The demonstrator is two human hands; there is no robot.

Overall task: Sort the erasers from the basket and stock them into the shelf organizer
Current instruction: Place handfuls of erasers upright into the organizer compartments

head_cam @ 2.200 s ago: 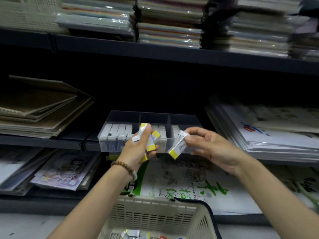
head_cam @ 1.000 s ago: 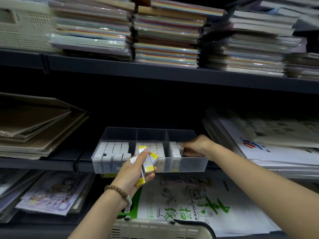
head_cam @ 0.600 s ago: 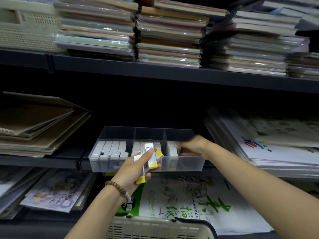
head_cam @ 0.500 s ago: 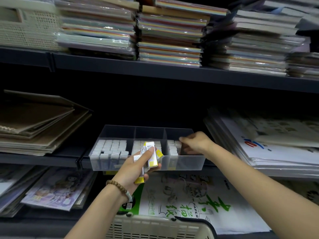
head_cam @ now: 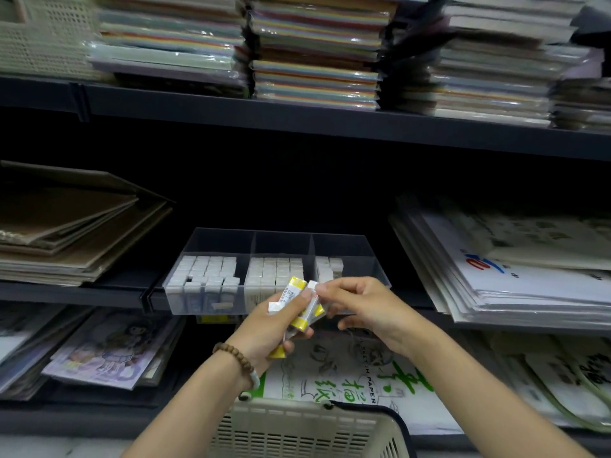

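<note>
A clear three-compartment shelf organizer (head_cam: 370, 259) sits on the middle shelf with rows of white erasers (head_cam: 206, 271) standing in it. My left hand (head_cam: 267, 328) grips a bunch of yellow-and-white wrapped erasers (head_cam: 292, 290) just in front of the organizer. My right hand (head_cam: 363, 309) pinches the top end of one eraser (head_cam: 312, 304) in that bunch with thumb and forefinger. The cream basket (head_cam: 307, 431) is below my forearms; its inside is out of view.
Brown board sheets (head_cam: 66, 226) lie left of the organizer and stacked paper pads (head_cam: 515, 276) to its right. A sketch-paper pack (head_cam: 357, 378) lies on the lower shelf. Stacks of wrapped coloured paper (head_cam: 314, 54) fill the top shelf above.
My right hand has left the organizer's right compartment, come back toward me and taken hold of an eraser in my left hand's bunch. The left hand stayed in front of the organizer.
</note>
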